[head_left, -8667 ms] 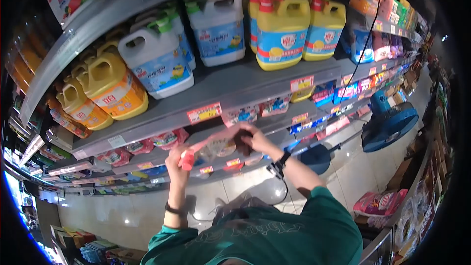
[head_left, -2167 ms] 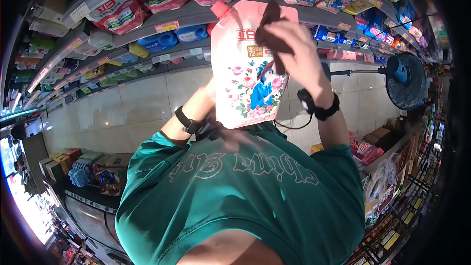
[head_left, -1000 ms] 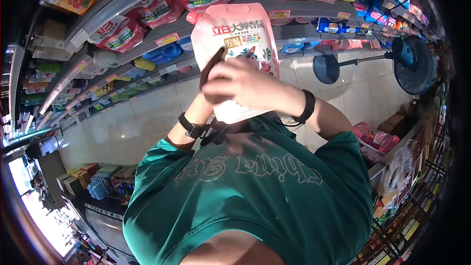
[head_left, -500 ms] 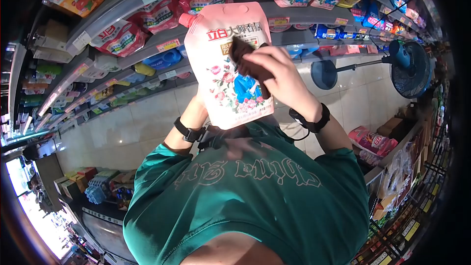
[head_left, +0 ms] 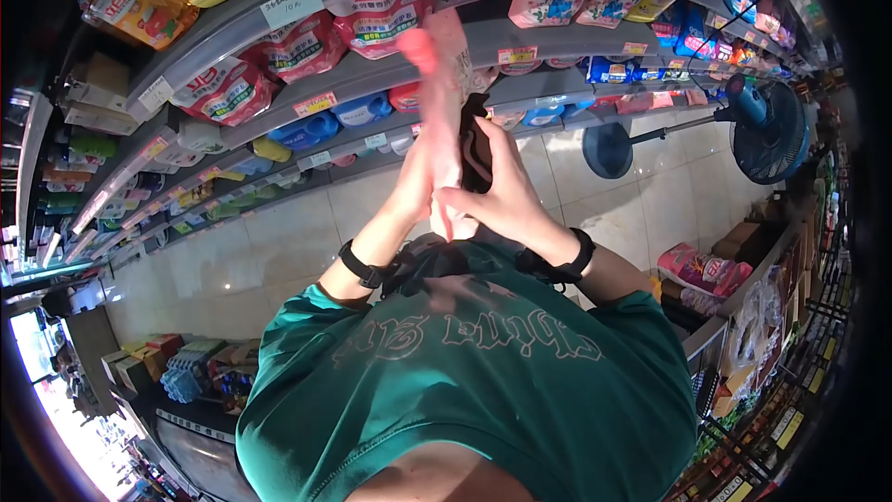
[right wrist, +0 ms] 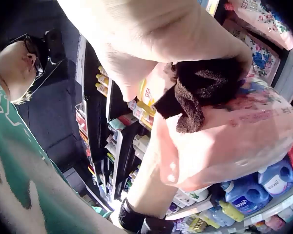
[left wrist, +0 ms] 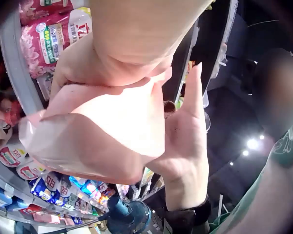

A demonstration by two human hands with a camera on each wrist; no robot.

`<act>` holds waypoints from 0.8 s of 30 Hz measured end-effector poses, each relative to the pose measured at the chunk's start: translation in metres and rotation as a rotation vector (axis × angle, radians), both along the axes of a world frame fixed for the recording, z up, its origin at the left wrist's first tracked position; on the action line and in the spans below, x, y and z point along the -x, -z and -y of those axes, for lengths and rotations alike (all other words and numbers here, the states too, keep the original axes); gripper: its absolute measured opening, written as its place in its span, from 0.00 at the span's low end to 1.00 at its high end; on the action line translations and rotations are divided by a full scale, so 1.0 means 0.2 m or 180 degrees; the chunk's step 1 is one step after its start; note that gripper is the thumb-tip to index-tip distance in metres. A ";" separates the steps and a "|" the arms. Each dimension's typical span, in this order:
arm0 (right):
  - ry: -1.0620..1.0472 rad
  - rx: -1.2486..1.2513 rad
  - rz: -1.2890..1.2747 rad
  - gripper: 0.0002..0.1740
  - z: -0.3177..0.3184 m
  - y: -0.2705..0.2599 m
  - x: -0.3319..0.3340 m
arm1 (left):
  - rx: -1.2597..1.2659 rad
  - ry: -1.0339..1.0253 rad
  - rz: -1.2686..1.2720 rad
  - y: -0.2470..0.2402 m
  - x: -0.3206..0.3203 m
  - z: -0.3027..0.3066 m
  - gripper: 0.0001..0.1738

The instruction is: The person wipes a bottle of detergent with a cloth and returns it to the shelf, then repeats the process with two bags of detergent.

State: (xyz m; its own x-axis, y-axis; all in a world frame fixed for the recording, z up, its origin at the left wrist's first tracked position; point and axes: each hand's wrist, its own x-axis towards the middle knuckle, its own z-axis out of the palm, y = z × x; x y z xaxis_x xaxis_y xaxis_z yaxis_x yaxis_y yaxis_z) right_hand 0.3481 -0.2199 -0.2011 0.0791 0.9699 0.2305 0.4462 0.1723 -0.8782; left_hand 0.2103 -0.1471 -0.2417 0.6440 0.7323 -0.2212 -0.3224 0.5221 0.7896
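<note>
A pink detergent pouch (head_left: 446,112) with a pink screw cap stands nearly edge-on in front of the chest in the head view. My left hand (head_left: 418,177) grips it from the left side. Between my right hand (head_left: 506,191) and the pouch is a dark brown cloth (head_left: 477,153), held in the curled fingers. In the right wrist view the cloth (right wrist: 198,90) lies against the printed face of the pouch (right wrist: 234,141). The left wrist view shows the pouch's pale bottom (left wrist: 102,131), with my right hand's thumb standing out beside it.
Shelves hold red detergent pouches (head_left: 297,42), matching pink pouches (head_left: 548,0) and blue bottles (head_left: 362,110). A standing fan (head_left: 767,130) is on the tiled floor at right. Boxes (head_left: 149,358) lie at lower left, and a pink bag (head_left: 703,270) at right.
The pouch has turned from facing the head camera to nearly edge-on. My right hand moved with the cloth from its front to its right side; earlier still, both hands were farther forward by the shelf.
</note>
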 end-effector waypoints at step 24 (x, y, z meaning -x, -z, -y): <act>-0.0142 0.1120 -0.3323 0.25 0.08 0.01 -0.15 | -0.0639 0.0064 -0.1249 0.32 0.35 -0.15 0.43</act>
State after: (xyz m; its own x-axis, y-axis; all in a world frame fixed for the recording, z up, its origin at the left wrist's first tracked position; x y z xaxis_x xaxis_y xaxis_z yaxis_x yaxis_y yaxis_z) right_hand 0.3787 -0.2350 -0.2029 0.0374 0.9750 -0.2189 -0.5442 -0.1638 -0.8228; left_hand 0.1405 -0.1174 -0.3063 0.5541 0.7739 -0.3067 0.0309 0.3491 0.9366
